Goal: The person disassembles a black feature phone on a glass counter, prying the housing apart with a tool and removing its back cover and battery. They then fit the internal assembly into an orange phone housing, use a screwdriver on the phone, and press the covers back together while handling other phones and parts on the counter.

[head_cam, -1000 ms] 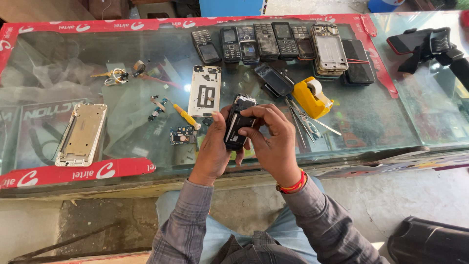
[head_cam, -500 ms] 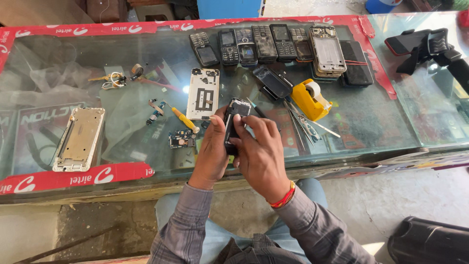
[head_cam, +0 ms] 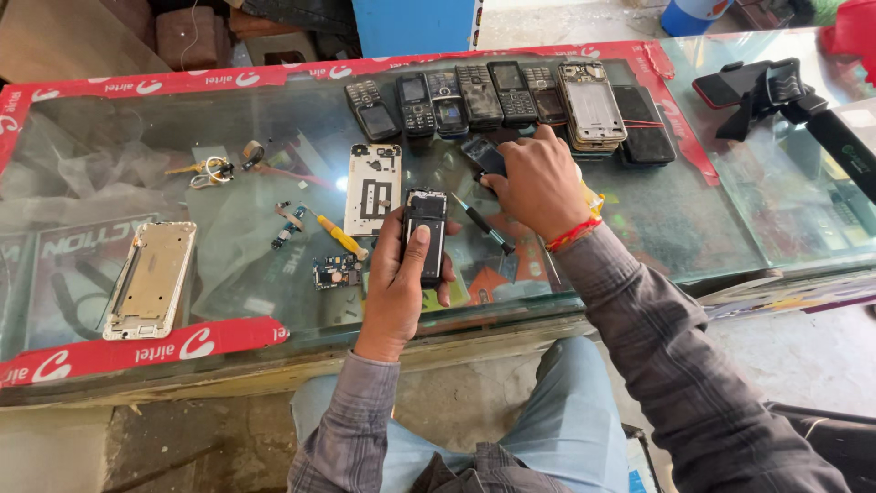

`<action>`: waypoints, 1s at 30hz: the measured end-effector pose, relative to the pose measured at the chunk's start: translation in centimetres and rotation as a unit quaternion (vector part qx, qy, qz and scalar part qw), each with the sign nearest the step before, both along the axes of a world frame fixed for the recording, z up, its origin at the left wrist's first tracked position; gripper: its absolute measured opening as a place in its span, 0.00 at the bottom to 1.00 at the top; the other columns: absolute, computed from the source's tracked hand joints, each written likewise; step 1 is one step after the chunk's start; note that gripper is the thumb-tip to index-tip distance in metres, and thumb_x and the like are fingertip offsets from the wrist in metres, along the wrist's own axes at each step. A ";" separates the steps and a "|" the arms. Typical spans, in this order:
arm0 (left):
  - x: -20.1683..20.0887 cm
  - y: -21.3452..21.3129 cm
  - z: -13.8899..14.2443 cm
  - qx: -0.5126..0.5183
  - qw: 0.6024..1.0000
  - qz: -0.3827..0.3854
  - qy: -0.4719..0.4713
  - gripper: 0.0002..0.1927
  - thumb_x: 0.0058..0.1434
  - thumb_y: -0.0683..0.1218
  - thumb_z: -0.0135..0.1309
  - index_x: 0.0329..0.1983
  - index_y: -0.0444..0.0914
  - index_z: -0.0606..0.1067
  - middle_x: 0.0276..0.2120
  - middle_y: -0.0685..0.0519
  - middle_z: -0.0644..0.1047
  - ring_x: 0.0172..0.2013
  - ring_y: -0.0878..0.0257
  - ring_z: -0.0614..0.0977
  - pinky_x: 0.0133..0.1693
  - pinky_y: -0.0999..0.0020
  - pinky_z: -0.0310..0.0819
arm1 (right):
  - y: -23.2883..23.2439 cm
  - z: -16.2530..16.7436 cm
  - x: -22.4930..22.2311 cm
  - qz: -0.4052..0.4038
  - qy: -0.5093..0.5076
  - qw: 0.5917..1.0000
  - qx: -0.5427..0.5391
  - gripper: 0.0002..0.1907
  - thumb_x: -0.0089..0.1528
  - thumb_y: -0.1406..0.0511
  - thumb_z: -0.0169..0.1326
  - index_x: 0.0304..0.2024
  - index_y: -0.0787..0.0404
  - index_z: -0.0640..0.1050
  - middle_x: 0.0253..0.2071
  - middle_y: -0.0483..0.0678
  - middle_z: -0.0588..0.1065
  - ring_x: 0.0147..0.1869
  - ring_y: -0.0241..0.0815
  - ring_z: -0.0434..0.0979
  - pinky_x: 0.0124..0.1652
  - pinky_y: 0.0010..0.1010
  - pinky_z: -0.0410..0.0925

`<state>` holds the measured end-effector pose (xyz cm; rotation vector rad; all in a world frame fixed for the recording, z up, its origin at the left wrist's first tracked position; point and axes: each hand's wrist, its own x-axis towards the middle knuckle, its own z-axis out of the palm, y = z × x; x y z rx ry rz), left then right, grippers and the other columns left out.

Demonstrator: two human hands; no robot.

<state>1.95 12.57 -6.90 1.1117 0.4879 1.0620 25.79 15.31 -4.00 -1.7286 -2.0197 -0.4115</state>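
The right hand (head_cam: 538, 183) has left the opened keypad phone (head_cam: 424, 236) and reached to one o'clock, fingers curled over a screwdriver (head_cam: 484, 222) and small black part (head_cam: 484, 157). The left hand (head_cam: 397, 283) clasps the phone at centre, thumb pressed on it; light, rigid, fragile, best held by its edges.

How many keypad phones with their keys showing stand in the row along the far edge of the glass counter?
5, side by side left of the stripped phone frame: one, the next, a third, a fourth, and the last. A sixth is unclear.

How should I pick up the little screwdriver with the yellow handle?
Pinch the small yellow-handled screwdriver by its thick handle, coming straight down from above. It lies flat on the glass counter with open space beside the handle, while its thin metal tip points toward small loose parts, so the handle looks easiest.
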 end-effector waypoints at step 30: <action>-0.4 0.1 -1.0 0.045 0.998 -0.044 -0.004 0.23 0.76 0.53 0.40 0.69 0.37 0.63 0.58 0.49 0.75 0.58 0.62 0.76 0.61 0.66 0.70 | -9.0 -1.0 -11.8 0.026 0.452 0.890 0.056 0.10 0.59 0.73 0.64 0.43 0.69 0.81 0.32 0.48 0.78 0.31 0.34 0.81 0.30 0.24 0.71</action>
